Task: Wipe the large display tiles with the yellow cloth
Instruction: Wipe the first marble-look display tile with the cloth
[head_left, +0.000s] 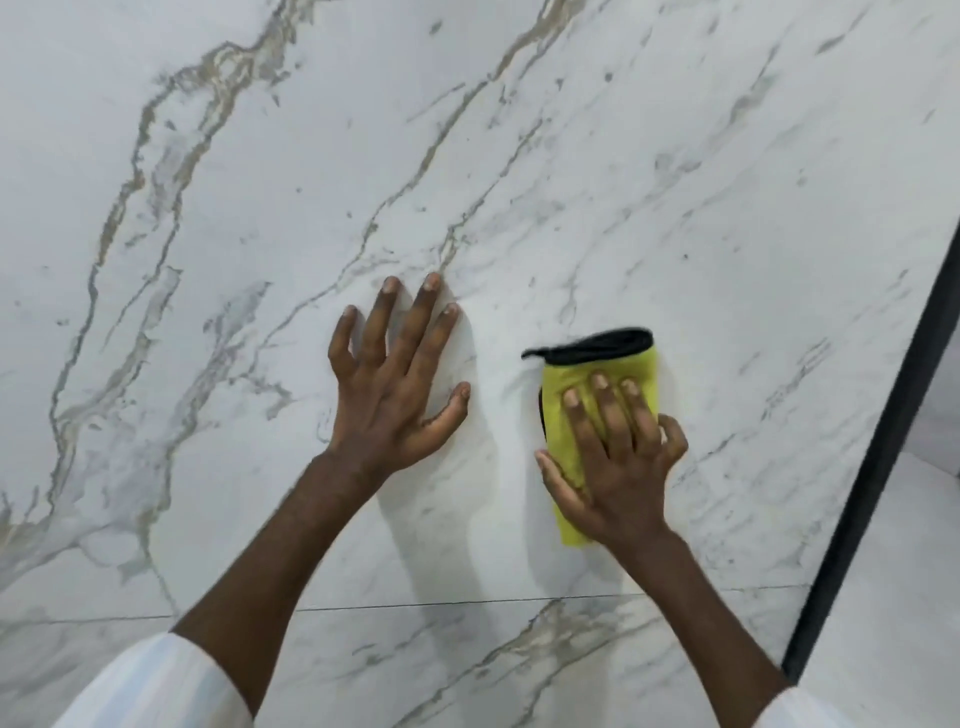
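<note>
Softly folded yellow cloth, black-edged, glossy veined marble tile

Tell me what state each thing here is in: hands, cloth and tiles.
left hand: fingers spread, flat on the big tile, holding nothing.
right hand: fingers straight, pressing the cloth against the big tile.
cloth: folded, flat on the big tile under the right hand.
big tile: bare except for hand and cloth.
lower tile: touched by neither hand.
</note>
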